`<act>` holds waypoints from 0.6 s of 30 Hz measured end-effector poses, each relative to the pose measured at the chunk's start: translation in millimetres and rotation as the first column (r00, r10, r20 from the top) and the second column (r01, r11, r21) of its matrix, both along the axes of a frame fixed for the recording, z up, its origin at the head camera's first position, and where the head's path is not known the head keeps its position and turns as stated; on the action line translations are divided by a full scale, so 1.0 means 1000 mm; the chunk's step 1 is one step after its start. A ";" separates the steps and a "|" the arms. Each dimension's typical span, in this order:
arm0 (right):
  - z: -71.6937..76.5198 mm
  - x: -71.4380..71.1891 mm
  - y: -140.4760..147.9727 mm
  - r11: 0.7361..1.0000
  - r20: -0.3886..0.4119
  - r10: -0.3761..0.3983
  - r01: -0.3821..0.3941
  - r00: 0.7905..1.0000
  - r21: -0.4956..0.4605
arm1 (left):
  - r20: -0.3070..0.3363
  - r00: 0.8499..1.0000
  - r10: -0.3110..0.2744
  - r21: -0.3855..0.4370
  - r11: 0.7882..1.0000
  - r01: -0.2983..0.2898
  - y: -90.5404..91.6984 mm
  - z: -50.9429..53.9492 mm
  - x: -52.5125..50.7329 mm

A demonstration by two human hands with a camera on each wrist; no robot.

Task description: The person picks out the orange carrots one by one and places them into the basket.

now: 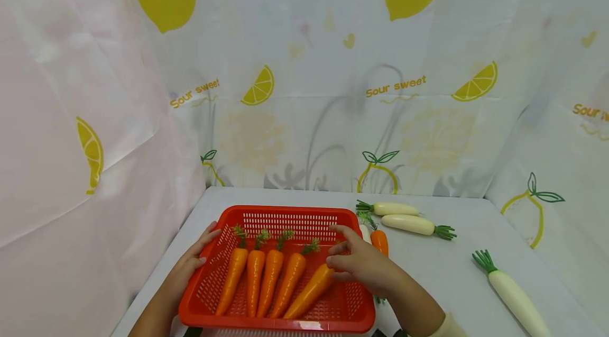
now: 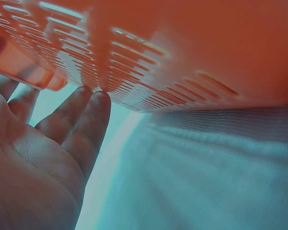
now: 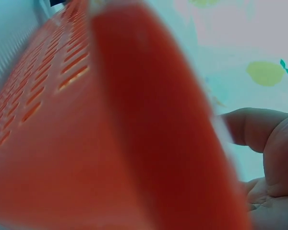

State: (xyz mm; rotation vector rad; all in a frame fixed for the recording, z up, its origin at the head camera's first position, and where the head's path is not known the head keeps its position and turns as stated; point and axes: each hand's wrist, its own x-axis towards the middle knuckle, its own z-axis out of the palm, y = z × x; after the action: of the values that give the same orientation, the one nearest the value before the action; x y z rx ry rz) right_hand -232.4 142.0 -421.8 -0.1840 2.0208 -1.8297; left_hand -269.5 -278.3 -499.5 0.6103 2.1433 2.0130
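Note:
A red plastic basket (image 1: pixel 280 324) with slotted walls holds several orange carrots (image 1: pixel 272 276) with green tops, lying side by side. My left hand (image 1: pixel 187 265) rests against the basket's left side. In the left wrist view its fingers (image 2: pixel 89 129) are fairly straight, their tips at the slotted outer wall. Above the basket's right part hovers my right hand (image 1: pixel 361 263), fingers spread and slightly bent, by the upper end of the rightmost carrot (image 1: pixel 309 292). That carrot's top is hidden behind the fingers. The right wrist view shows the basket's blurred rim (image 3: pixel 158 120) beside the hand.
Right of the basket lies another carrot (image 1: pixel 379 242), partly hidden by my right arm. Two white radishes (image 1: pixel 408 224) with green stems lie behind it on the white table (image 1: pixel 442 273). Another white radish (image 1: pixel 516 297) is farther right. Lemon-printed cloth (image 1: pixel 304 130) hangs around the table.

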 end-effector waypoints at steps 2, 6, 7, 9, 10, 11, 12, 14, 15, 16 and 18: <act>0.000 0.000 0.000 1.000 0.008 -0.001 0.001 1.000 -0.012 | -0.002 1.000 -0.002 0.002 1.000 0.002 0.000 0.000 0.000; 0.001 -0.001 0.001 0.999 0.021 -0.001 0.002 1.000 -0.039 | 0.000 1.000 -0.008 0.008 1.000 0.008 0.000 0.001 0.000; 0.001 -0.001 0.002 0.999 0.022 -0.002 0.003 1.000 -0.045 | 0.001 1.000 -0.009 0.011 1.000 0.009 0.000 0.001 0.000; 0.002 -0.001 0.002 0.998 0.023 -0.002 0.003 1.000 -0.058 | 0.002 1.000 -0.012 0.015 1.000 0.012 0.000 0.001 0.001; 0.002 -0.001 0.003 0.998 0.023 -0.002 0.004 1.000 -0.064 | 0.000 1.000 -0.017 0.019 1.000 0.017 0.000 0.001 0.001; 0.002 0.000 0.003 0.997 0.025 -0.004 0.006 1.000 -0.071 | -0.001 1.000 -0.018 0.022 1.000 0.018 0.000 0.001 0.001; 0.002 0.000 0.003 0.997 0.027 -0.007 0.009 1.000 -0.076 | -0.001 1.000 -0.022 0.027 0.999 0.022 0.000 0.001 0.001; 0.001 0.000 0.004 0.996 0.031 -0.016 0.018 0.999 -0.086 | -0.002 1.000 -0.028 0.034 0.999 0.028 0.000 0.000 0.001; 0.001 0.001 0.004 0.996 0.033 -0.020 0.022 0.999 -0.091 | 0.000 1.000 -0.030 0.038 0.999 0.030 0.000 0.000 0.001; 0.001 0.001 0.004 0.995 0.035 -0.024 0.027 0.999 -0.095 | 0.000 0.999 -0.033 0.041 0.999 0.033 0.000 0.000 0.001; 0.001 0.002 0.005 0.994 0.036 -0.033 0.036 0.999 -0.105 | 0.005 1.000 -0.030 0.040 0.999 0.030 0.000 0.000 0.000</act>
State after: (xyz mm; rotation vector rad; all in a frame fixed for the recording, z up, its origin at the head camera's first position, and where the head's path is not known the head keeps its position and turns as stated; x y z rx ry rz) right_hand -230.7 147.4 -420.3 -0.1480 1.9168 -1.9496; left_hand -269.5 -278.3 -499.1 0.6377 2.0831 2.0439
